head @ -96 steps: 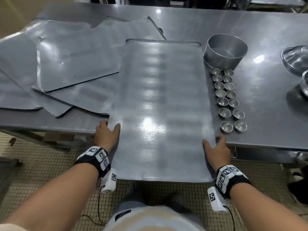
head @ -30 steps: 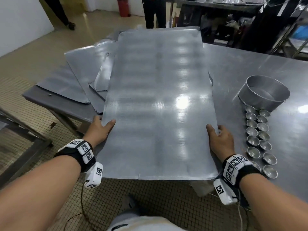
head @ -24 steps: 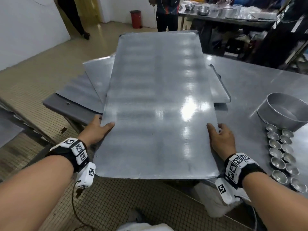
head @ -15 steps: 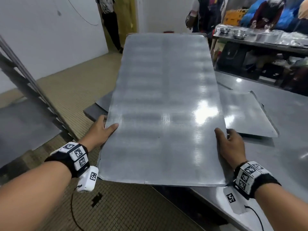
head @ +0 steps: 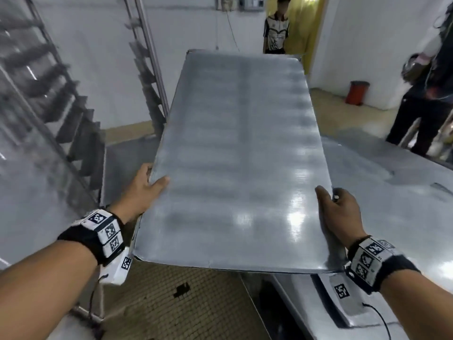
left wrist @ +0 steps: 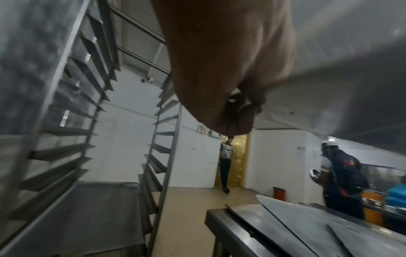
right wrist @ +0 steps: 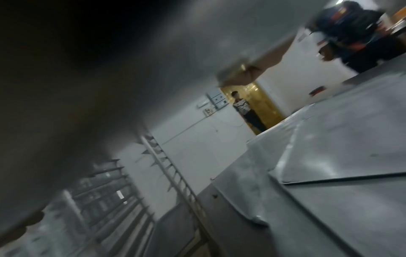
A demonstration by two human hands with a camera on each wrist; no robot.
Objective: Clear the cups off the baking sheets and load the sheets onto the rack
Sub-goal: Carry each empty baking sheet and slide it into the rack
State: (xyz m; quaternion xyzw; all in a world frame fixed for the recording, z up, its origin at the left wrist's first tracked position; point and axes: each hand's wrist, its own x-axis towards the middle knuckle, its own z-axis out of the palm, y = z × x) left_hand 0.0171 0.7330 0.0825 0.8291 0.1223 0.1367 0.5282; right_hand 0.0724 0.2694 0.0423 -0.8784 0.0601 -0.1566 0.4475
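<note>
Beside the rack [head: 73, 114], both hands gripping a bare baking sheet [head: 240, 155], table [head: 404, 204] right, bystanders beyond.

No legible text, brand or number anywhere. Only black-and-white square code markers, on the wristbands [head: 105, 230] [head: 370, 257] behind the fingers and on the white camera units [head: 126, 262] [head: 341, 290] beneath; patterns, not readable characters.
</note>
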